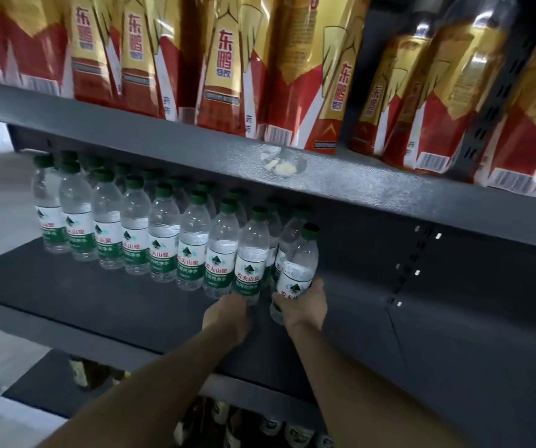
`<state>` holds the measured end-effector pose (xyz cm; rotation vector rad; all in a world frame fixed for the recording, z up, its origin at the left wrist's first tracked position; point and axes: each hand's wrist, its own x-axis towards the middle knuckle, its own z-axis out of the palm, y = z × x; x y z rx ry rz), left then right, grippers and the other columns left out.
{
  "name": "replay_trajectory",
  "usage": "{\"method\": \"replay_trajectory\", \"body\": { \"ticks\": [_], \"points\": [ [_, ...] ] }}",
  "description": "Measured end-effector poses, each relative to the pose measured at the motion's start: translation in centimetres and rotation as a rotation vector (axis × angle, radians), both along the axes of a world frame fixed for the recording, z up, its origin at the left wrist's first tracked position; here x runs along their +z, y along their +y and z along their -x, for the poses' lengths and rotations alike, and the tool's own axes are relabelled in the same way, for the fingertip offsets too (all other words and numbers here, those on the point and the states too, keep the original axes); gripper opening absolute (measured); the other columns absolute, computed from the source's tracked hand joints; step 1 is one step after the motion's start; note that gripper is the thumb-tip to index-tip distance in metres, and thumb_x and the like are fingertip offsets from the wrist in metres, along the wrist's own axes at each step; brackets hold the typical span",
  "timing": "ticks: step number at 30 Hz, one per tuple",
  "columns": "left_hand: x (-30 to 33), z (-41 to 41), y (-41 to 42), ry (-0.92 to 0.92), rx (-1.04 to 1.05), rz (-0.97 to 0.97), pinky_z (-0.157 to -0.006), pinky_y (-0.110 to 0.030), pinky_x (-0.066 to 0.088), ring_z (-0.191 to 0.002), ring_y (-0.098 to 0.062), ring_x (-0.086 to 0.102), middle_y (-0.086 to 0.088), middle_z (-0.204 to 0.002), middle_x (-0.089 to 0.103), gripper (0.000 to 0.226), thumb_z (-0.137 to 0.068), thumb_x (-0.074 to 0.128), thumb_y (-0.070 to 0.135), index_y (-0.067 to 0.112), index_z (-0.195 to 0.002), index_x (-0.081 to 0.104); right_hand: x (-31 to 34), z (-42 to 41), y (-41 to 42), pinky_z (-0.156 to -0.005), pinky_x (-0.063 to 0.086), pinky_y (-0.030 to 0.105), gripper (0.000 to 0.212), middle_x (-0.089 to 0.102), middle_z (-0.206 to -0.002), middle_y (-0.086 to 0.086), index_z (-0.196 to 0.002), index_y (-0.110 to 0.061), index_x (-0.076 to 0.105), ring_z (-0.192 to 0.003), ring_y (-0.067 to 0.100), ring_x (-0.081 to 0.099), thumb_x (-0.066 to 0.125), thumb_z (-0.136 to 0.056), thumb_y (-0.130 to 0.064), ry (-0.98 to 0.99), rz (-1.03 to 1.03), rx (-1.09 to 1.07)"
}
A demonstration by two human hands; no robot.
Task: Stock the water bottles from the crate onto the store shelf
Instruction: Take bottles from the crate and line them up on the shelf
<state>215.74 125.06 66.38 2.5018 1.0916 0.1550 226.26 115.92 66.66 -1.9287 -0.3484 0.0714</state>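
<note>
Presently, head view: the left hand [228,313] grips the base of a water bottle [250,258] standing at the right end of the front row of bottles [137,232] on the dark shelf [82,302]. The right hand [307,303] is wrapped round the lower part of a second bottle [297,268], tilted, just beside the first. Red-and-gold drink bottles [224,69] fill the upper shelf [357,185].

Right of the right hand [305,305] the dark grey metal shelf [357,321] lies bare; left of it, clear green-capped water bottles [163,234] block the way, the upper shelf's grey lip [325,189] close overhead.
</note>
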Motion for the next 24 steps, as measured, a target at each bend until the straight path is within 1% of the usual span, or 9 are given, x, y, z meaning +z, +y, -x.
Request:
{"method": "replay_trajectory", "body": {
  "ticks": [4, 9, 12, 16, 19, 21, 24],
  "points": [
    [-0.6, 2.4, 1.8, 0.062, -0.018, 0.054, -0.087, -0.036, 0.051, -0.109, -0.03, 0.062, -0.008, -0.119, 0.066, 0.026, -0.092, 0.055, 0.027, 0.014, -0.11, 0.067, -0.3, -0.5, 1.9, -0.076, 0.042, 0.021, 0.07, 0.067, -0.115, 0.005, -0.122, -0.017, 0.047, -0.105, 0.024, 0.063, 0.088, -0.065, -0.021, 0.05, 0.034, 0.051],
    [-0.9, 2.5, 2.7, 0.066, -0.04, 0.061, -0.09, -0.035, 0.051, -0.112, -0.026, 0.061, -0.004, -0.121, 0.064, 0.025, -0.089, 0.061, 0.03, 0.02, -0.11, 0.068, -1.1, -0.9, 2.9, -0.085, 0.046, 0.027, 0.074, 0.065, -0.122, 0.012, -0.126, -0.011, 0.046, -0.114, 0.029, 0.06, 0.088, -0.066, -0.024, 0.023, 0.122, 0.069],
    [-1.0, 2.0, 2.4, 0.086, -0.035, 0.036, -0.089, -0.033, 0.049, -0.114, -0.025, 0.06, -0.003, -0.122, 0.063, 0.026, -0.09, 0.061, 0.032, 0.021, -0.113, 0.065, -1.5, -0.6, 3.4, -0.085, 0.049, 0.031, 0.071, 0.064, -0.122, 0.016, -0.123, -0.007, 0.045, -0.114, 0.032, 0.06, 0.088, -0.068, -0.022, 0.01, 0.117, 0.051],
    [-0.9, 1.8, 2.2, 0.09, -0.043, 0.039, -0.09, -0.033, 0.048, -0.117, -0.024, 0.058, -0.003, -0.124, 0.062, 0.03, -0.089, 0.062, 0.033, 0.02, -0.116, 0.063, -1.8, -0.2, 3.9, -0.078, 0.048, 0.03, 0.071, 0.064, -0.119, 0.016, -0.115, -0.008, 0.043, -0.11, 0.032, 0.062, 0.09, -0.066, -0.026, 0.02, 0.102, 0.009],
    [-0.6, 2.4, 2.2, 0.077, -0.062, 0.065, -0.091, -0.033, 0.048, -0.117, -0.024, 0.058, -0.003, -0.125, 0.061, 0.031, -0.09, 0.062, 0.034, 0.019, -0.117, 0.062, -1.7, -0.4, 3.8, -0.081, 0.052, 0.036, 0.075, 0.063, -0.121, 0.015, -0.115, -0.008, 0.041, -0.11, 0.033, 0.062, 0.091, -0.064, -0.032, 0.036, 0.151, 0.017],
    [-0.2, 3.0, 2.0, 0.071, -0.084, 0.079, -0.091, -0.033, 0.048, -0.117, -0.024, 0.057, -0.003, -0.125, 0.061, 0.031, -0.091, 0.06, 0.034, 0.018, -0.117, 0.063, -1.5, -0.3, 3.5, -0.082, 0.052, 0.036, 0.082, 0.061, -0.123, 0.016, -0.115, -0.007, 0.037, -0.112, 0.034, 0.061, 0.092, -0.061, -0.035, 0.069, 0.185, 0.032],
    [0.7, 4.4, 1.8, 0.059, -0.135, 0.078, -0.095, -0.036, 0.049, -0.118, -0.026, 0.056, -0.004, -0.127, 0.06, 0.03, -0.093, 0.058, 0.035, 0.018, -0.117, 0.063, -1.1, 0.7, 2.5, -0.088, 0.052, 0.036, 0.091, 0.054, -0.13, 0.017, -0.121, -0.004, 0.034, -0.117, 0.034, 0.057, 0.092, -0.059, -0.038, 0.105, 0.203, 0.05]
  ]
}}
